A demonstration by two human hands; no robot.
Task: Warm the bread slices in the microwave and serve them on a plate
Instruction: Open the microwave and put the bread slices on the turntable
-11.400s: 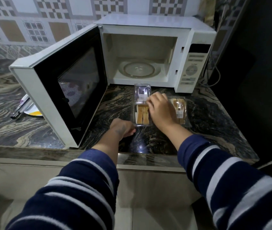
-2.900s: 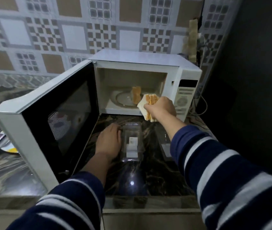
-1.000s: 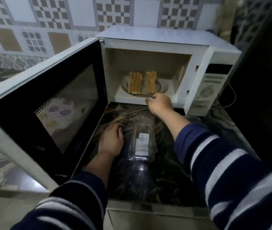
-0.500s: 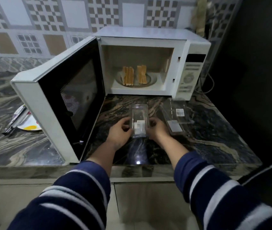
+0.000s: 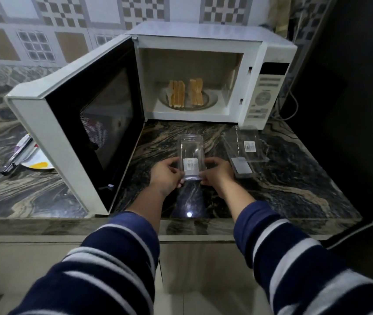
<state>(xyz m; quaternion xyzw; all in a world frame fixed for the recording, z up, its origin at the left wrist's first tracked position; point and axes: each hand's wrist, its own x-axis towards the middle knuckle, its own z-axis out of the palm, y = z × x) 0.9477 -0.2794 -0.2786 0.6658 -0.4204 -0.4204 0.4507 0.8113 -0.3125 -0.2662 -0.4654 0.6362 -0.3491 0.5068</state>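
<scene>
Two stacks of bread slices (image 5: 185, 93) stand on edge on the glass turntable (image 5: 210, 101) inside the white microwave (image 5: 269, 64). Its door (image 5: 94, 123) hangs wide open to the left. An empty clear plastic box (image 5: 191, 158) with a white label lies on the dark marble counter (image 5: 294, 183) in front of the microwave. My left hand (image 5: 166, 176) pinches the box's near left corner and my right hand (image 5: 217, 172) pinches its near right corner. A plate (image 5: 36, 163) with yellow marks sits on the counter to the left, partly hidden by the door.
A second empty clear box (image 5: 244, 151) lies open right of my right hand. Tongs (image 5: 18, 155) rest on the plate. A dark appliance fills the right side, and a cable (image 5: 293, 108) runs behind the microwave. The counter edge is close to my forearms.
My right hand left the bread in the microwave and came back to the counter. Both hands now hold the near end of the empty clear box. The view pulled back.
</scene>
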